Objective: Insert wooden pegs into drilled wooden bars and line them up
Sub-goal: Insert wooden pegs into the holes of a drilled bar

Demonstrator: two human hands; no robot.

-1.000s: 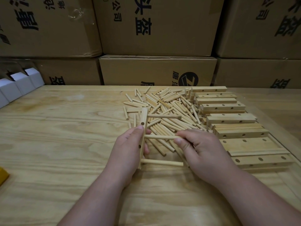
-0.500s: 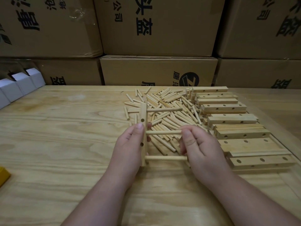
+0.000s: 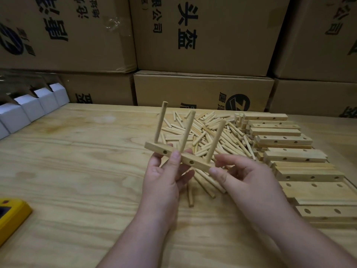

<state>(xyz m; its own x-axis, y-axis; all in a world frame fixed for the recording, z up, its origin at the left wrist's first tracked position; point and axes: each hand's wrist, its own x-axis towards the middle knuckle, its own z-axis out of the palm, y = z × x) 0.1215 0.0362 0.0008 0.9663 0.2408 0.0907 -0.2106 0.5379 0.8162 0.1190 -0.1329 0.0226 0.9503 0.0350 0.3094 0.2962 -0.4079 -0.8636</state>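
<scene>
Left hand [image 3: 166,171] pinches drilled bar [image 3: 178,159] mid-length, held above the table [image 3: 77,171]; three pegs [image 3: 186,132] stand upright in it; right hand [image 3: 245,176] pinches bar's right end; loose peg pile [image 3: 212,136] just behind.

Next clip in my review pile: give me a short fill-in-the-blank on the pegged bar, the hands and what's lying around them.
1. The wooden bar held above the table carries ___ pegs standing up from it.
2. The left hand pinches the bar near its middle, while the right hand touches its ___ end.
3. The loose pegs lie in a heap on the ___.
4. The object at the left edge is coloured ___.

Missing words: three; right; table; yellow
</scene>
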